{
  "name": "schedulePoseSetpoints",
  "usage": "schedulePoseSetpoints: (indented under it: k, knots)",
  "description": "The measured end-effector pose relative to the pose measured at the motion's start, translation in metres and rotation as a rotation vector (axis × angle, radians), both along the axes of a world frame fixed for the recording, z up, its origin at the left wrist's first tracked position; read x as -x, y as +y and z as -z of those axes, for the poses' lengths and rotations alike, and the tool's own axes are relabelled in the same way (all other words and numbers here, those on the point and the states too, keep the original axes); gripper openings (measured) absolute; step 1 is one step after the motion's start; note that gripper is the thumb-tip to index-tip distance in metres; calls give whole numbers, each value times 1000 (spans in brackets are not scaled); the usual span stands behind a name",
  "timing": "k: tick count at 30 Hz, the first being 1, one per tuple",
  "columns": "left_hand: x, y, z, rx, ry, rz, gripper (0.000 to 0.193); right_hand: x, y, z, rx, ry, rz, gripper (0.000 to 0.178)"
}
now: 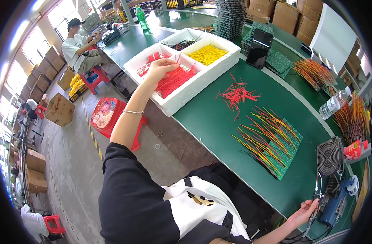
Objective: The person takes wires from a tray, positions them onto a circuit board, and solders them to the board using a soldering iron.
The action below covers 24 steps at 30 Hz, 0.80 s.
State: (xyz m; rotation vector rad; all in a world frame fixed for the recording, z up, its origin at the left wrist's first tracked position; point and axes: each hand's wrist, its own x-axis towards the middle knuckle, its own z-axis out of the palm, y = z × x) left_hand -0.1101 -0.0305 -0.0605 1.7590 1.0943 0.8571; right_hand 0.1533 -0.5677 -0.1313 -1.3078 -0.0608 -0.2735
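Over the red wires (175, 81) in a compartment of the white foam box (169, 107), my left hand (162, 69) has its fingers pinched. A thin red wire pokes up at the fingertips. My right hand (305, 211), at the lower right, is closed around a soldering iron (315, 194) whose tip points up. Nearest to that hand are a blue device (336, 207) and a round-grilled fan (329, 156). On the green table lies a circuit board panel (290, 151) with rows of red and yellow wires standing out of it. A loose heap of red wires (238, 96) lies behind it.
The foam box also holds yellow wires (206, 54). A black phone (260, 49), a water bottle (335, 103), wired boards (314, 73) and a tall board stack (230, 18) stand along the table's far side. A red stool (108, 116) is at my left; a seated person (78, 51) works beyond.
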Motion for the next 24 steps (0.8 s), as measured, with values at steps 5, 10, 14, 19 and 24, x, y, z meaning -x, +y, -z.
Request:
schedulePoseSetpoints:
  k: [5, 10, 14, 19, 24]
  knots:
    - [5, 0, -1, 202, -356, 31, 14, -1, -2, 0, 21, -4, -12, 15]
    - [7, 1, -1, 157, -416, 28, 12, -2, -3, 0, 25, 1, -30, 15]
    - [5, -1, -2, 185, -502, 16, 12, -4, -4, 3, 1, -3, -35, 14]
    - [7, 5, 2, 220, -552, 49, 9, -6, -6, 6, 0, -7, -35, 14]
    - [7, 3, 0, 231, -572, 88, 9, -3, -3, 2, 17, 6, -23, 14]
